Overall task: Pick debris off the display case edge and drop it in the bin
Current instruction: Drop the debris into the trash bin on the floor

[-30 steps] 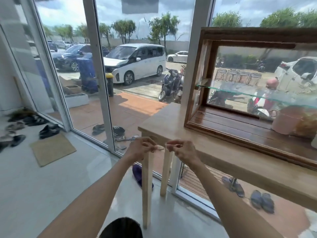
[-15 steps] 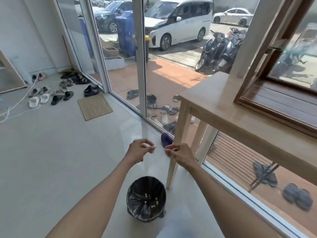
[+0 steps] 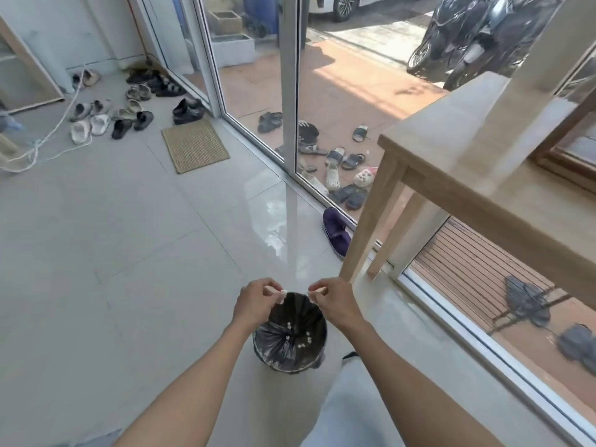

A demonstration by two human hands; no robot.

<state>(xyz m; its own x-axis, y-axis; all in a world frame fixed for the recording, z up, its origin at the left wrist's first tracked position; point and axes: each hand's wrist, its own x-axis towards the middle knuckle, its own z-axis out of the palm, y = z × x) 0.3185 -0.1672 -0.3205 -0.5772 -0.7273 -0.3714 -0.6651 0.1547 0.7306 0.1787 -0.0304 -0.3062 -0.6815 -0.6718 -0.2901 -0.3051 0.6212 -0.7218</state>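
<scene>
Two hands are held just above the bin [image 3: 290,337], which serves as the reference point here. The left hand [image 3: 256,303] is positioned over the left part of the rim, and the right hand [image 3: 335,301] over the right part. A small pale scrap of debris [image 3: 281,293] is pinched between thumb and fingertips of the left hand; a second pale scrap [image 3: 313,294] is pinched in the same manner by the right hand. Each grip is therefore narrow and closed on its scrap. Both scraps are located above the far rim of the bin, not yet released.

The bin is lined with a black bag and stands on the tiled floor. Several small white fragments [image 3: 300,337] are seen lying inside on the liner, so it is judged that part of the collection has been completed already. The desk [image 3: 483,175] stands beyond and to the right of the bin, well apart from the hands; only a blurred corner of the display case [image 3: 577,130] is visible on it, so it cannot be determined whether debris remains on its edge.

The release of both scraps into the bin is judged to be outstanding. A return to the display case edge may be required afterwards.
</scene>
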